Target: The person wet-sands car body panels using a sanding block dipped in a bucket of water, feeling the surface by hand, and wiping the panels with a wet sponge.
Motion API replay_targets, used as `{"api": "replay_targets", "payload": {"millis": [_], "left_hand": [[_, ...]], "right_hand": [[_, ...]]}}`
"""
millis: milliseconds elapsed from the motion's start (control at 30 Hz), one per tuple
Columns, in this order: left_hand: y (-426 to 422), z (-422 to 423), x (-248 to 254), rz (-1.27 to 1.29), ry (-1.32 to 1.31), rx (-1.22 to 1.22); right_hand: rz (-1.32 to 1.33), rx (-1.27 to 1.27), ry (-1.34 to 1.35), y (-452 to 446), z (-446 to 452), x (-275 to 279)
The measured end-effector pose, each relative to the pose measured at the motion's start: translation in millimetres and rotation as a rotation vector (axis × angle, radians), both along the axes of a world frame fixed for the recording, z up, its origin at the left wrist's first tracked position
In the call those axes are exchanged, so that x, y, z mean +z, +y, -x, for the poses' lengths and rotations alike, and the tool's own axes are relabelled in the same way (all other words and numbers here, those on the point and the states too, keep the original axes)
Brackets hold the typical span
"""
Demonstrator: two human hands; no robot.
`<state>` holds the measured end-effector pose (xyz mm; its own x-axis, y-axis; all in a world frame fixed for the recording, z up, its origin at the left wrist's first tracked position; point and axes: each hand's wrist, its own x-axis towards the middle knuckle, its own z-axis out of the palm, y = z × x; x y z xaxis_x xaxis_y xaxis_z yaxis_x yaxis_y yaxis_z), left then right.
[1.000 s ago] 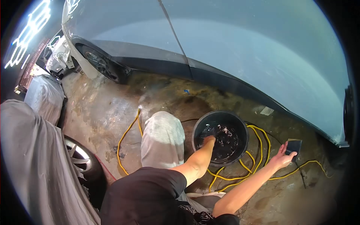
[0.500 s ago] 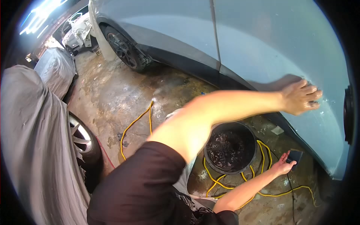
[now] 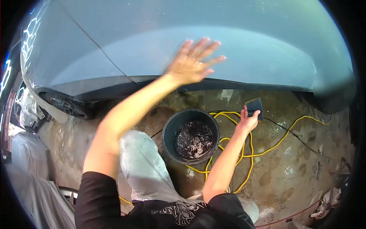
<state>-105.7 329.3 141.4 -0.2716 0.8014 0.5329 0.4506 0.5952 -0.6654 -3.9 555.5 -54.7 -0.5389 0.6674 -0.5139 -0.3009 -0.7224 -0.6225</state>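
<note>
My left hand point(image 3: 195, 63) has its fingers spread in front of the grey-blue car side point(image 3: 263, 57), slightly blurred; whether it touches the panel I cannot tell. Pinched between the thumb and fingers of my right hand point(image 3: 248, 121) is a dark square sandpaper sheet point(image 3: 254, 107), held above the floor to the right of the bucket. The black bucket point(image 3: 166, 134) stands between my arms and has dark, foam-flecked water point(image 3: 194, 139) in it.
A yellow cable point(image 3: 272, 150) loops around the bucket's right side and across the wet concrete floor point(image 3: 282, 171). A thin black cord point(image 3: 301, 141) crosses it. One car wheel point(image 3: 68, 107) is at the left, near grey-covered objects point(image 3: 30, 152).
My view has swung rightward and now faces the car side. My left hand has moved from low on the panel near its right end, fingers now spread wide. The right hand still holds the sandpaper.
</note>
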Motion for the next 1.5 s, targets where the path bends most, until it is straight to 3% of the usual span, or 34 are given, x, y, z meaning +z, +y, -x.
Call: {"api": "replay_targets", "payload": {"millis": [67, 133, 200, 267, 300, 333, 400, 500, 600, 667, 733, 767, 800, 833, 867, 900, 933, 967, 1033, 1067, 1100, 1133, 1167, 1200, 1267, 1333, 1400, 1433, 1467, 1500], "left_hand": [[59.1, 1.5, -31.8, 0.129, 0.011, -0.126], [65.3, -0.1, -66.4, 0.187, -0.026, -0.215], [44.4, -17.6, -90.7, 0.401, -0.318, -0.213], [4.0, -51.1, -114.3, 0.32, -0.807, -0.178], [-20.1, -72.1, -146.9, 0.036, -0.899, -0.234], [-33.0, -97.5, -159.4, -0.106, -1.119, -0.102], [-44.4, -135.6, -179.4, -0.126, -1.445, 0.315], [-46.9, -160.9, -234.2, 0.307, -1.666, 0.799], [-50.9, -180.8, -286.5, 0.121, -1.823, 0.867], [-69.5, -181.4, -328.9, 0.127, -1.693, 0.683], [-55.6, -176.2, -259.3, -0.087, -1.719, 0.757], [-68.0, -165.5, -267.6, -0.293, -1.789, 0.692], [-77.9, -153.6, -251.3, -0.427, -1.842, 0.331], [-91.0, -138.8, -255.3, -0.67, -1.928, 0.071], [-78.7, -142.8, -214.7, -1.155, -2.103, 0.297], [-74.1, -146.7, -182.1, -1.538, -2.131, 0.246], [-72.6, -147.2, -147.6, -1.725, -2.224, 0.133], [-73.4, -146.7, -128.2, -1.897, -2.152, -0.019], [-74.1, -143.7, -84.2, -2.08, -2.151, -0.382], [-69.8, -144.7, -58.4, -1.983, -2.266, -0.728], [-67.1, -145.9, -44.4, -2.071, -2.214, -0.785], [-63.1, -149.6, -34.0, -2.186, -2.141, -0.784], [-61.3, -151.8, -31.7, -2.233, -2.115, -0.835], [-60.3, -153.9, -30.8, -2.278, -2.092, -0.888], [-62.4, -154.0, -43.1, -2.218, -2.174, -0.999], [-68.2, -155.8, -65.1, -2.205, -2.166, -0.809], [-86.1, -149.9, -117.9, -2.152, -1.865, -0.478], [-91.4, -154.3, -143.4, -2.249, -1.73, -0.139], [-90.8, -162.0, -158.9, -2.316, -1.563, 0.195], [-78.1, -170.0, -157.7, -2.335, -1.602, 0.317]], "right_hand": [[-0.045, 0.024, 0.057, -4.4, 0.1, 17.8], [-0.063, 0.012, 0.07, -0.4, -3.7, 28.4], [-0.101, -0.045, 0.096, 9.4, -8.9, 34.8], [-0.091, -0.093, 0.083, 20.5, -8.8, 16.4], [-0.093, -0.114, 0.046, 23.1, -8.3, 5.1], [-0.092, -0.13, 0.016, 23.0, -7.0, -2.1], [-0.052, -0.148, -0.089, 15.6, -5.0, -10.0], [0.006, -0.095, -0.087, -3.7, -3.5, 2.7], [-0.081, 0.01, 0.038, -13.9, -0.1, 10.6], [-0.163, 0.047, 0.08, -15.8, -1.4, 19.1], [-0.243, 0.136, 0.103, -13.4, -8.3, 18.3], [-0.243, 0.194, 0.068, -13.1, -11.5, 18.1], [-0.24, 0.204, 0.055, -18.1, -17.7, 17.6], [-0.254, 0.323, 0.129, -23.1, -22.2, 19.6], [-0.268, 0.435, 0.206, -27.7, -27.3, 23.0], [-0.273, 0.508, 0.201, -42.5, -34.0, 31.0], [-0.28, 0.623, 0.268, -54.9, -37.7, 27.1], [-0.274, 0.706, 0.27, -71.4, -39.7, 26.1], [-0.314, 0.902, 0.173, -96.6, -41.0, 10.7], [-0.409, 0.845, 0.129, -112.7, -41.4, -1.2], [-0.504, 0.788, 0.078, -128.8, -42.0, -13.0], [-0.369, 0.745, 0.057, -140.6, -38.3, -22.6], [-0.542, 0.929, -0.054, -138.7, -38.1, -18.3], [-0.705, 0.62, 0.159, -158.1, -38.1, -9.6], [-0.655, 0.585, 0.138, -168.2, -32.5, -5.1], [-0.241, 0.473, -0.156, -193.4, -5.9, -38.3], [0.322, 0.503, -0.07, -180.2, -11.2, -21.6], [0.576, 0.483, 0.113, -172.7, -19.4, -3.1], [0.623, 0.542, 0.242, -168.3, -25.5, 9.2], [0.661, 0.549, 0.279, -168.8, -24.8, 23.0]]}}
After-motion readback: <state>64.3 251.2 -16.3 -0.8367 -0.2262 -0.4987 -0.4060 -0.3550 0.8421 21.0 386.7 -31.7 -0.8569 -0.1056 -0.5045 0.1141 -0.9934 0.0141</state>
